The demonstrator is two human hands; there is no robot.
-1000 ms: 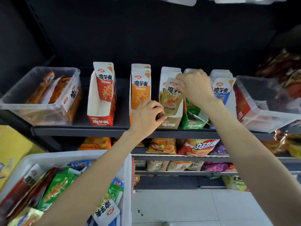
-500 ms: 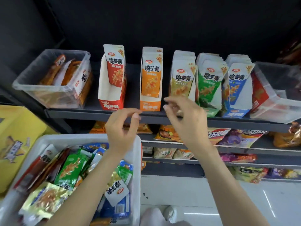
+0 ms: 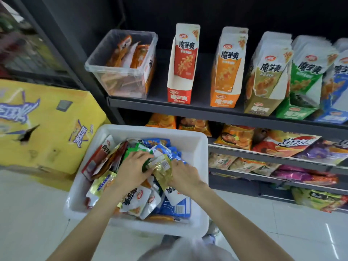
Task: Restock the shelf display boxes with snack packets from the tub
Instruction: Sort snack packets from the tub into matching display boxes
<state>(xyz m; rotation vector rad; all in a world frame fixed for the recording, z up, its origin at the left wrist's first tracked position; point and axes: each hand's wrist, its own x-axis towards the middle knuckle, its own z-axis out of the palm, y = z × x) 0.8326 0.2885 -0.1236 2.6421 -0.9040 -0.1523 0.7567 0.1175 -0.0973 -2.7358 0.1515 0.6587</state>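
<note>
Reaching down into the white tub [image 3: 185, 140] at the lower centre of the frame, both hands met over a gold packet [image 3: 162, 169] lying on top of the loose heap. The left hand [image 3: 131, 171] had its fingers curled toward the packet's upper edge, apparently pinching it beside a green packet [image 3: 138, 148]; the right hand [image 3: 183, 175] lay against its right side, fingers bent onto the foil, though whether it truly gripped could not be told. Two hands probably served to part the packets and pick one flavour.

Across the upper right, on the dark shelf [image 3: 197, 106], the display boxes stood upright in a row, fronts cut low so the packets showed. The red box [image 3: 178, 96] held few packets and looked the neediest; the orange box [image 3: 225, 101] and gold box [image 3: 260, 108] looked fuller. A clear bin [image 3: 105, 59] stood at the shelf's left end, a yellow carton [image 3: 47, 125] at mid left.
</note>
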